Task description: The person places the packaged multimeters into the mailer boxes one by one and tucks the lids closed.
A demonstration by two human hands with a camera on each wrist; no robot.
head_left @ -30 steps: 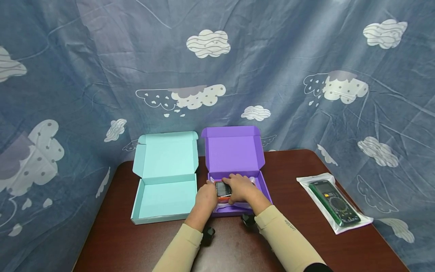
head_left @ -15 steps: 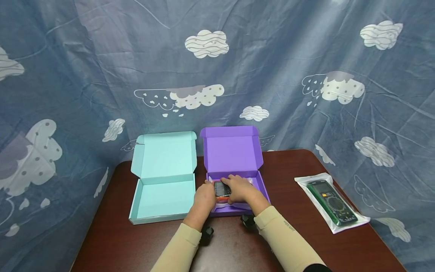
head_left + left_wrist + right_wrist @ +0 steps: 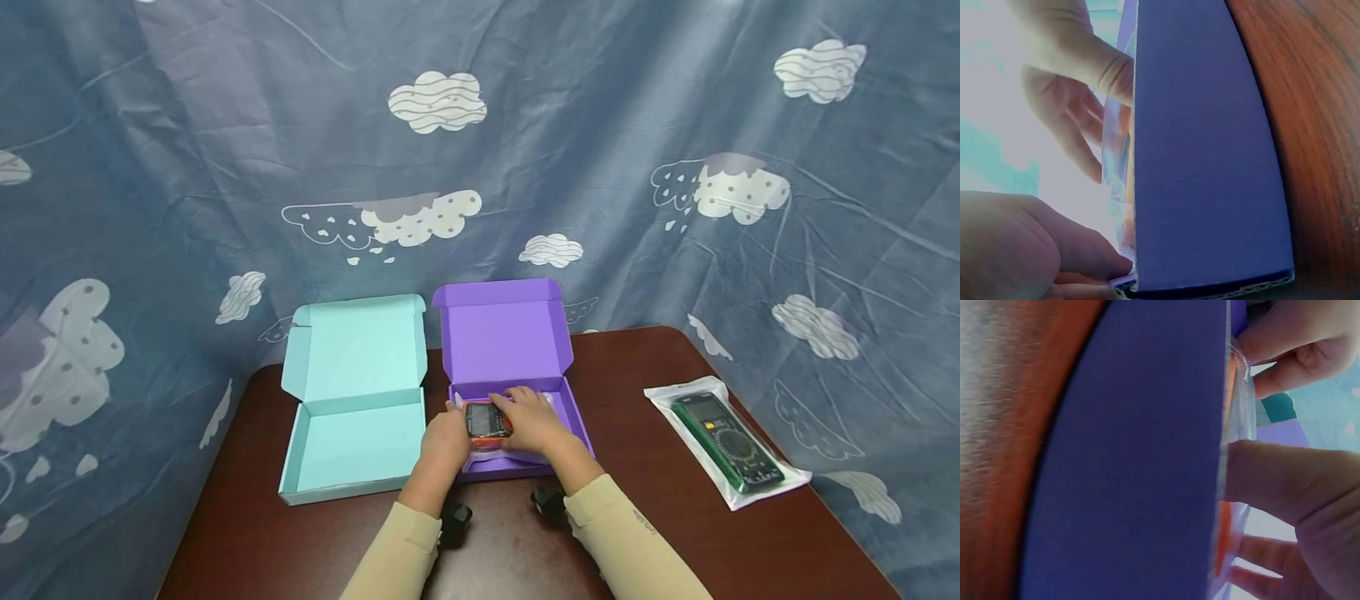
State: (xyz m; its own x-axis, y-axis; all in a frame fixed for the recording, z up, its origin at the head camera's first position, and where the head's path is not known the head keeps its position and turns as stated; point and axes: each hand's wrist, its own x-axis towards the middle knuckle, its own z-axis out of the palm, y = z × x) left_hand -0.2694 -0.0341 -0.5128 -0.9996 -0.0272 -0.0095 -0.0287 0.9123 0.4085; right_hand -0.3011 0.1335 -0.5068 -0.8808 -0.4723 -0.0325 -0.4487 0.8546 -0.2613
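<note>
While a blue cloud-printed curtain (image 3: 322,108) fills the background, a dark red-brown table (image 3: 630,367) spans the foreground. On it, two cardboard boxes stand side by side near the curtain, lids raised: the turquoise box (image 3: 360,450) to the left, the purple box (image 3: 501,342) just right of it. Well apart, near the table's right edge, a green-and-black multimeter (image 3: 730,443) lies aslant in a clear pouch with pale margins. Two forearms in cream sleeves (image 3: 397,546) reach in from the near side. Right hand (image 3: 534,421) over the purple box: grip clamped on an orange-edged device (image 3: 486,421), fingers at its far edge, thumb at its near one. Left hand (image 3: 444,437) at the device's left side, by the box's left wall, fingers bent; cannot tell whether it grips the device or only touches it. Device sits at the purple box's tray, face up, dark screen showing, clear plastic (image 3: 1244,419) around it; left-wrist view shows orange just past the front wall's rim. Whether it rests on the box floor: cannot tell. Smallest: black wrist mounts (image 3: 550,505), one under each wrist.
</note>
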